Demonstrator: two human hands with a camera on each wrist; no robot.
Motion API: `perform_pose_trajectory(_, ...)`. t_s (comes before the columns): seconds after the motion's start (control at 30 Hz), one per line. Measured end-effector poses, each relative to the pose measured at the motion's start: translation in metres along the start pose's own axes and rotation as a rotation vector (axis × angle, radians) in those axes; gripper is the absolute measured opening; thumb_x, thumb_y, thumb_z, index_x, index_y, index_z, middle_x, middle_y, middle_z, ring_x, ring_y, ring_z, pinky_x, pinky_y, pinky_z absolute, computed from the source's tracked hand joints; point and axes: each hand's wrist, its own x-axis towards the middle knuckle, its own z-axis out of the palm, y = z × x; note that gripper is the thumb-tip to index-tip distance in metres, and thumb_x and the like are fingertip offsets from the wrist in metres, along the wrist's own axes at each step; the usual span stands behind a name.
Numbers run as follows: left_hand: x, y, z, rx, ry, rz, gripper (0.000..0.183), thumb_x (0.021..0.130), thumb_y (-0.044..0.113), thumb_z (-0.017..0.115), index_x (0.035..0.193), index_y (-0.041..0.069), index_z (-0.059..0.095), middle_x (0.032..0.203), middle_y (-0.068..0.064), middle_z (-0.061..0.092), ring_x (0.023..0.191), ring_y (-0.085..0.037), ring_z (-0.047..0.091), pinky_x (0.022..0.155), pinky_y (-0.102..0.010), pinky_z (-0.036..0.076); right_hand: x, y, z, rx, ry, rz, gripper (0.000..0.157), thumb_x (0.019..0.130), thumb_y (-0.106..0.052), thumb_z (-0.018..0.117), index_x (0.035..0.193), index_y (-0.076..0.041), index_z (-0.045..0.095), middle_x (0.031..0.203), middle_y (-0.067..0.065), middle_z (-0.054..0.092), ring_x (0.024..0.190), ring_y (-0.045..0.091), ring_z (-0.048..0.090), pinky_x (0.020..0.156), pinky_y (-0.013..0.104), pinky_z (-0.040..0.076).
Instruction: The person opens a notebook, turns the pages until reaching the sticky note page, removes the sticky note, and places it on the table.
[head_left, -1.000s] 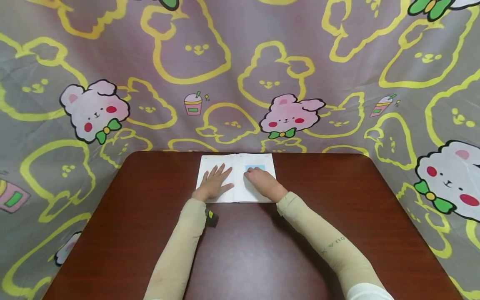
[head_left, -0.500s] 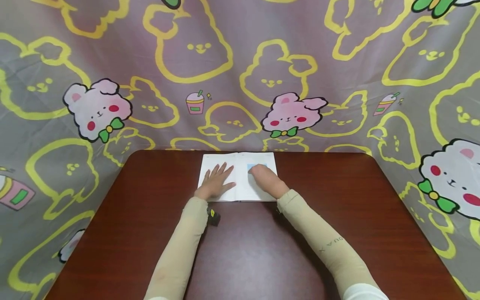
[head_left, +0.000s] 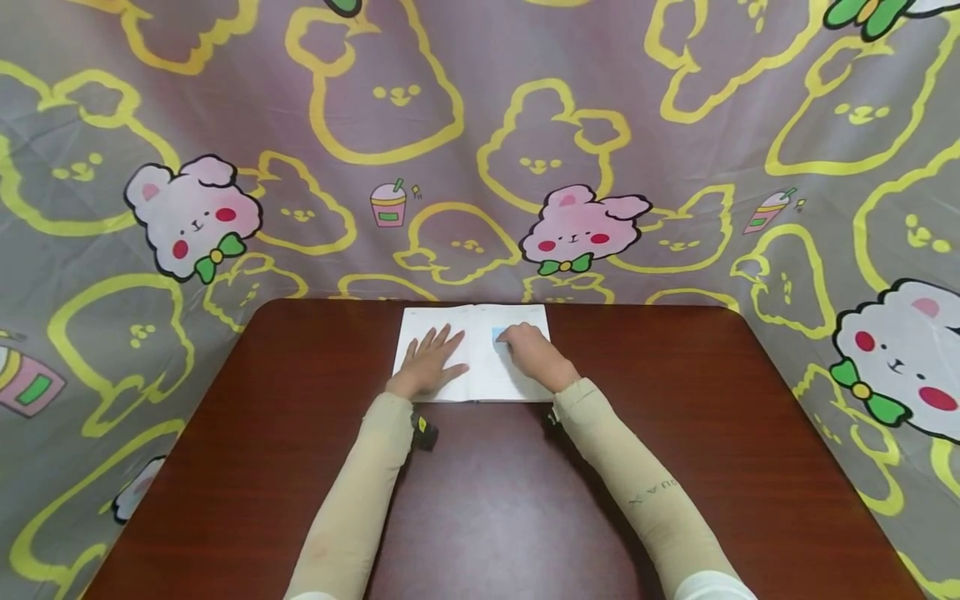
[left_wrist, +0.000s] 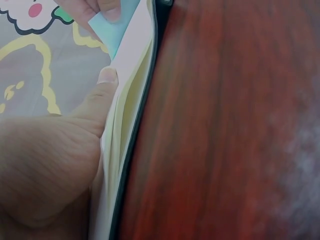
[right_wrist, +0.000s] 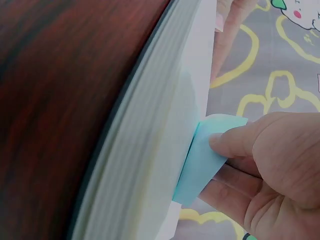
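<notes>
A notebook (head_left: 487,379) with white pages and a dark cover lies open at the table's far edge. My left hand (head_left: 429,367) rests on the left page with its fingers spread; in the left wrist view its thumb (left_wrist: 100,95) lies along the paper near the page edge. Over the right page, my right hand (head_left: 536,354) pinches a light blue sticky note (right_wrist: 197,167) between thumb and fingers. One side of the note is bent up off the page, while its opposite edge still meets the paper.
The dark red-brown wooden table (head_left: 480,500) stretches around the notebook. Behind it and along both sides hangs a patterned curtain (head_left: 465,142). A small black device (head_left: 424,433) sits at the left wrist.
The right hand has shifted slightly up and to the right on the page. Less of the blue note shows in the head view now. The left hand stays put.
</notes>
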Motion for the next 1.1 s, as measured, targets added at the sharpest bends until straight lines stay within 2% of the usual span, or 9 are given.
perform_pose_trajectory(0.17, 0.002, -0.002, 0.001, -0.012, -0.002, 0.009, 0.071, 0.106, 0.047, 0.046, 0.164, 0.017, 0.019, 0.172, -0.014, 0.004, 0.157, -0.04, 0.0, 0.123, -0.063, -0.002, -0.002, 0.003, -0.003, 0.082, 0.034, 0.016, 0.032, 0.089, 0.015, 0.051, 0.09, -0.002, 0.078, 0.091, 0.011, 0.075, 0.079, 0.017, 0.06, 0.072, 0.037, 0.051)
perform_pose_trajectory(0.3, 0.003, -0.004, 0.004, -0.022, -0.003, 0.01, 0.071, 0.106, 0.049, 0.045, 0.165, 0.018, 0.019, 0.172, -0.013, 0.003, 0.157, -0.039, -0.002, 0.123, -0.063, -0.005, -0.003, 0.01, -0.006, 0.143, 0.059, 0.004, 0.033, 0.09, 0.014, 0.051, 0.102, 0.001, 0.079, 0.101, 0.014, 0.077, 0.088, 0.019, 0.066, 0.079, 0.038, 0.054)
perform_pose_trajectory(0.5, 0.005, -0.007, 0.005, -0.013, -0.015, 0.003, 0.072, 0.106, 0.051, 0.043, 0.165, 0.02, 0.016, 0.172, -0.011, 0.001, 0.158, -0.037, -0.004, 0.124, -0.062, -0.006, -0.002, 0.021, -0.007, 0.265, 0.089, 0.03, 0.027, 0.094, 0.009, 0.055, 0.108, 0.004, 0.078, 0.108, 0.019, 0.076, 0.098, 0.024, 0.069, 0.086, 0.043, 0.056)
perform_pose_trajectory(0.57, 0.006, -0.009, 0.006, -0.019, -0.017, 0.006, 0.072, 0.105, 0.052, 0.043, 0.165, 0.021, 0.016, 0.172, -0.01, 0.001, 0.158, -0.037, -0.004, 0.123, -0.062, -0.006, -0.002, 0.026, -0.006, 0.312, 0.1, 0.058, 0.025, 0.096, 0.007, 0.056, 0.11, 0.004, 0.077, 0.109, 0.019, 0.076, 0.096, 0.024, 0.069, 0.085, 0.044, 0.056)
perform_pose_trajectory(0.73, 0.006, -0.01, 0.008, -0.03, -0.017, 0.013, 0.073, 0.106, 0.051, 0.044, 0.165, 0.019, 0.016, 0.172, -0.011, 0.0, 0.157, -0.038, -0.005, 0.123, -0.062, -0.008, -0.005, 0.037, -0.007, 0.408, 0.145, 0.145, 0.024, 0.1, 0.001, 0.057, 0.115, 0.003, 0.076, 0.114, 0.019, 0.074, 0.105, 0.031, 0.07, 0.089, 0.048, 0.056)
perform_pose_trajectory(0.83, 0.004, -0.006, 0.004, -0.022, -0.014, 0.015, 0.072, 0.106, 0.048, 0.045, 0.165, 0.018, 0.017, 0.172, -0.013, 0.002, 0.157, -0.039, -0.003, 0.123, -0.063, -0.006, -0.009, 0.043, -0.009, 0.443, 0.179, 0.195, 0.025, 0.101, -0.002, 0.056, 0.118, 0.002, 0.074, 0.112, 0.022, 0.074, 0.098, 0.036, 0.07, 0.084, 0.049, 0.056)
perform_pose_trajectory(0.9, 0.002, -0.004, 0.002, -0.018, -0.011, 0.019, 0.072, 0.106, 0.048, 0.046, 0.164, 0.017, 0.018, 0.171, -0.014, 0.004, 0.157, -0.04, -0.001, 0.123, -0.064, -0.004, -0.012, 0.045, -0.011, 0.462, 0.204, 0.228, 0.027, 0.102, -0.003, 0.055, 0.122, 0.003, 0.072, 0.115, 0.024, 0.073, 0.099, 0.038, 0.069, 0.084, 0.049, 0.057)
perform_pose_trajectory(1.1, 0.0, -0.003, 0.001, -0.016, -0.01, 0.022, 0.071, 0.106, 0.047, 0.046, 0.164, 0.016, 0.019, 0.171, -0.014, 0.004, 0.157, -0.041, 0.0, 0.123, -0.063, -0.003, -0.015, 0.049, -0.015, 0.512, 0.302, 0.29, 0.033, 0.101, -0.004, 0.057, 0.129, 0.012, 0.064, 0.125, 0.03, 0.066, 0.116, 0.041, 0.065, 0.097, 0.052, 0.055)
